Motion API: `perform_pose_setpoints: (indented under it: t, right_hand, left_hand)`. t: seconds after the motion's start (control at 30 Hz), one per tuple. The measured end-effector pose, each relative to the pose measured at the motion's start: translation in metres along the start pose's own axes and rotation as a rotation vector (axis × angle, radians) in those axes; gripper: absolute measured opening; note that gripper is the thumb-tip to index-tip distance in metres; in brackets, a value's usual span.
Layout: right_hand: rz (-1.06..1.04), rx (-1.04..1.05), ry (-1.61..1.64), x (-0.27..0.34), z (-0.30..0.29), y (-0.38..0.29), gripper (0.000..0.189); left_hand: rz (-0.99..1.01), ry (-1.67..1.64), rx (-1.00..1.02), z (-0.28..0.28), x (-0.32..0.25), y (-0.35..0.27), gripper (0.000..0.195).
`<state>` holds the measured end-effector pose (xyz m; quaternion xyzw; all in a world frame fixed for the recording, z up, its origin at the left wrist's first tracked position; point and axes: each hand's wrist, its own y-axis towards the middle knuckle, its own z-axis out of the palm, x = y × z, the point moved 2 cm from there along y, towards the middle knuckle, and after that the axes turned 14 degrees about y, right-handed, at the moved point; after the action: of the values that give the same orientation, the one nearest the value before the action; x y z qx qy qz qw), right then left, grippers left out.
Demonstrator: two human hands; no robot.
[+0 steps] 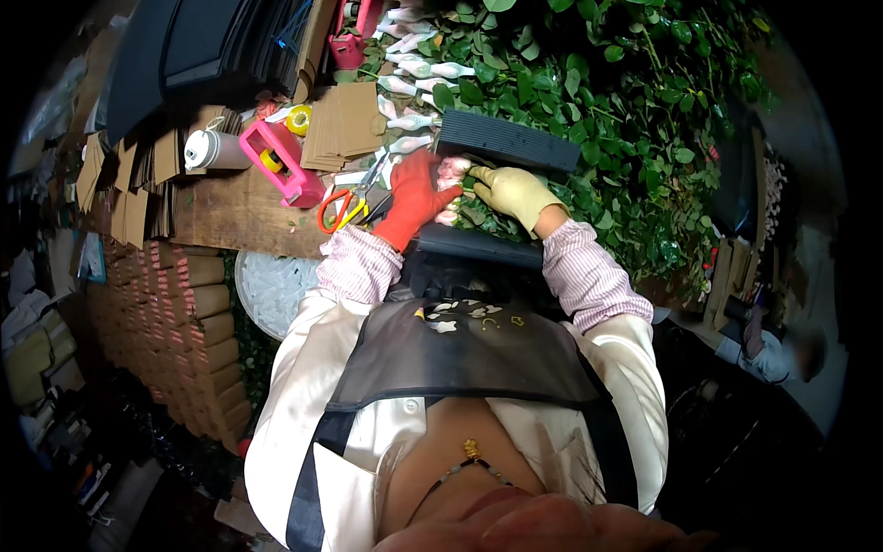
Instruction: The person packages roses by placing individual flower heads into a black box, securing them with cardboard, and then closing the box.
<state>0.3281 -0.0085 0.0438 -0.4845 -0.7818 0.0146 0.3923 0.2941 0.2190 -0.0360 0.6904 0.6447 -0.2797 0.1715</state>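
Observation:
Pale pink rose heads lie in a row between two sheets of black corrugated board, the far one and the near one. My left hand, in a red glove, rests against the left side of the blooms with its thumb stretched across them. On the right, my right hand wears a pale yellow glove, its fingertips at the stems and leaves just behind the heads. Whether either hand grips a stem is hard to see. Scissors with orange and yellow handles lie beside my left hand.
Rose foliage is heaped at the right. Net-wrapped blooms line its left edge. Further left are cardboard sheets, a pink tape dispenser, a lidded bottle and a round tub of white pieces. Another person is at the far right.

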Motion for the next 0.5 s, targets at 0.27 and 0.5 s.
perform_pose_setpoints:
  t: [0.27,0.5]
  right_hand:
    - [0.044,-0.024,-0.031,0.028,-0.001,-0.017,0.038]
    - [-0.034,-0.330,0.281,0.039,-0.010,-0.034,0.040]
  left_hand:
    - [-0.011,0.171,-0.086,0.016,-0.007,0.010,0.075]
    - [-0.010,0.124,-0.107,0.019,-0.001,0.015,0.062]
